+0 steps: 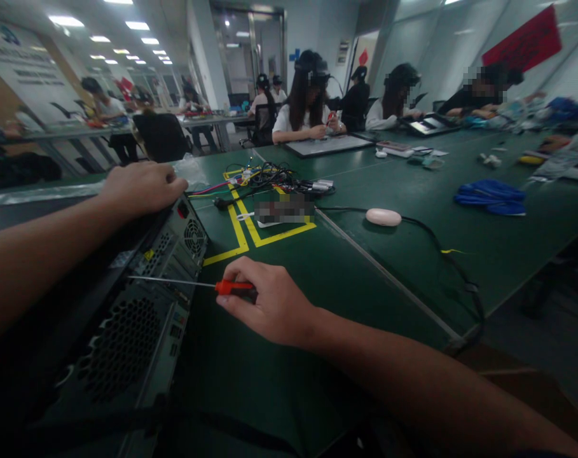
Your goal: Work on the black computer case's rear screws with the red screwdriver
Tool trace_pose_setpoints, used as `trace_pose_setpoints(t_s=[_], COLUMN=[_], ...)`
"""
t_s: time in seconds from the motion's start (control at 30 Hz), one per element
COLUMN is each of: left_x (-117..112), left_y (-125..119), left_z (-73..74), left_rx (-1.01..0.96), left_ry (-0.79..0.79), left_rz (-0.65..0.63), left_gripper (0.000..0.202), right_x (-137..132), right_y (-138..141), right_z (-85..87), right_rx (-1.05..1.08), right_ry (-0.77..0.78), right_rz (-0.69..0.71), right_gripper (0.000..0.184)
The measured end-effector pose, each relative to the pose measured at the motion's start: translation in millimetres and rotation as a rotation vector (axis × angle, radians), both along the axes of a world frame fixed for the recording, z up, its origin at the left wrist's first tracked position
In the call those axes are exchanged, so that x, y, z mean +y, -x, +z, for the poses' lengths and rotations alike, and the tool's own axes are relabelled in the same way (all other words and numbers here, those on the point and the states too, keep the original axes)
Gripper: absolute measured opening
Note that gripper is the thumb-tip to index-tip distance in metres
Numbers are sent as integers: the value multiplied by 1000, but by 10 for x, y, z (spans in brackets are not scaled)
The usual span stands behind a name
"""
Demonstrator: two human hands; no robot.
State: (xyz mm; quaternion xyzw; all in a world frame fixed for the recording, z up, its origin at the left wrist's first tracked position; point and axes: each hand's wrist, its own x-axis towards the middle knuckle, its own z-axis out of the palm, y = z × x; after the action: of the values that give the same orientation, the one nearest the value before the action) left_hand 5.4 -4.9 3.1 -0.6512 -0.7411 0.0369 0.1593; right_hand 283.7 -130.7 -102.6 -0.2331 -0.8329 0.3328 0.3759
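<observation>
A dark computer case (pixel 126 331) lies at the left, its back panel with vent holes, a fan grille and ports turned to the right. On its top, near the far corner, rests my left hand (pixel 143 187), laid over the surface and holding nothing; some fingers are partly hidden. My right hand (pixel 269 302) is closed around the orange-and-black handle of a screwdriver (pixel 226 288). The screwdriver's long metal shaft points left, and its tip meets the back panel near the slot area. Whether it sits in a screw is too small to tell.
Beyond the case lie a tangle of cables (pixel 274 178) and yellow tape marks (pixel 283 237) on the green table (pixel 365 286). A pale oval device (pixel 383 217) sits on a black cord. Farther right is a blue cloth bundle (pixel 489 197). Several people work across the table.
</observation>
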Motion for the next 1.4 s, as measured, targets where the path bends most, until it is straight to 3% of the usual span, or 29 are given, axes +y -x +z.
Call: trace_pose_setpoints(t_s=[1.0,1.23,1.4], left_x=[-1,1,-14], left_y=[6,11,-10], left_z=[-13,-13,-5], left_rx=[-4,-2,-3], left_ry=[-14,-10,-11], left_rz=[1,0,7], left_gripper=[70,71,71], right_x=[-15,10,-10], right_y=[5,14,22], right_z=[5,-8,-18], right_rx=[28,11,37], right_ry=[3,-64,-4], right_rz=[-17,-27,-7], right_gripper=[17,21,26])
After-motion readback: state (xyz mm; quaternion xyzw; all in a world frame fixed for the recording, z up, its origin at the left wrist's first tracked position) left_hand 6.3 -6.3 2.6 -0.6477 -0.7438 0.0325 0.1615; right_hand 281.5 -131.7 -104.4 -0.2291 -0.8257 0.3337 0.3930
